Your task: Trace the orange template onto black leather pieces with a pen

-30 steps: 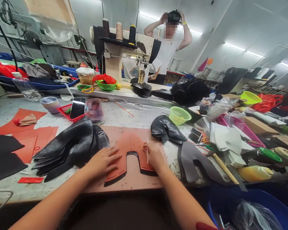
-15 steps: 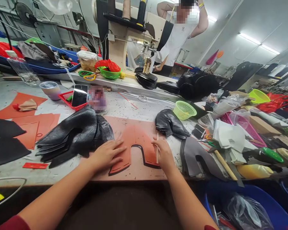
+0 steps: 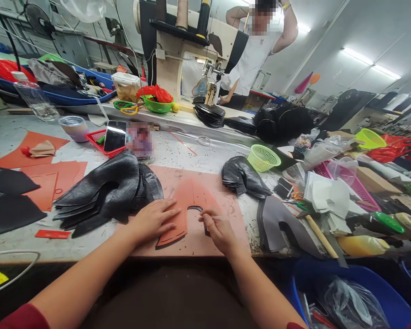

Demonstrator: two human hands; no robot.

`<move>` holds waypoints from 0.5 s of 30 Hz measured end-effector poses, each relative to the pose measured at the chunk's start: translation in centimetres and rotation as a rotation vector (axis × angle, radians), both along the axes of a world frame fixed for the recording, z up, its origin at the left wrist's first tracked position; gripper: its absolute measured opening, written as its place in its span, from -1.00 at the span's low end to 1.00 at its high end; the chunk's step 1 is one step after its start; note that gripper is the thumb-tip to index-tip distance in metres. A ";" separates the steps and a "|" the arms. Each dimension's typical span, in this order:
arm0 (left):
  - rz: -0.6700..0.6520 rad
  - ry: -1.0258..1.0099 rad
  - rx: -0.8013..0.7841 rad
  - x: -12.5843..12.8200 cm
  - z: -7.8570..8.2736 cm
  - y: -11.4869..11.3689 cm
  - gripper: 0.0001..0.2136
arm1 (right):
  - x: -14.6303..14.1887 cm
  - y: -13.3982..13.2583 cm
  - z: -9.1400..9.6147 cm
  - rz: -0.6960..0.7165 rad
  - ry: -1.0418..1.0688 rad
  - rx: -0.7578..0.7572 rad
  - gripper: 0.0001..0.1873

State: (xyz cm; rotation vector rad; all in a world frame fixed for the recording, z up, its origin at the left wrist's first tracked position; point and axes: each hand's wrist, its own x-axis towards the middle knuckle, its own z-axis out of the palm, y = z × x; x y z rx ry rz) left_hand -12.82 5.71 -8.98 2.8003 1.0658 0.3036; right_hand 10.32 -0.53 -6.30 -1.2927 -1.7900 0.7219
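A U-shaped orange template [image 3: 181,203] with slots along its edge lies on a pinkish board [image 3: 157,249], with a dark edge of a piece showing under it. My left hand [image 3: 155,220] rests flat on the template's left leg, fingers stretched out. My right hand [image 3: 219,230] is closed around a thin pale pen [image 3: 219,217], its fingertips at the inner curve of the template and covering most of the right leg. Left of the board sits a stack of black leather pieces [image 3: 106,183]. A smaller black stack [image 3: 241,176] lies at the board's upper right.
Grey curved pieces [image 3: 277,224] lie to the right, beside a wooden-handled tool [image 3: 322,236]. A green basket [image 3: 263,157] stands behind them. At the back is a sewing machine [image 3: 171,59]; a person [image 3: 253,50] stands beyond it. Orange sheets [image 3: 44,183] lie left.
My right hand has moved left from the template's outer right edge to its inner cutout, turning the pen from upright to nearly level. My left hand has stayed in place.
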 end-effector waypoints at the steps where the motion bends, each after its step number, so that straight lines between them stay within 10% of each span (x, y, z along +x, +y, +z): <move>1: 0.001 0.000 0.002 0.0 0.0 0.0 -0.62 | -0.5 -0.1 -0.1 0.048 -0.002 -0.030 -0.73; 15: 0.000 0.060 0.006 0.1 0.1 -0.4 -0.63 | -5.4 0.1 0.3 0.410 -0.142 -0.121 -0.82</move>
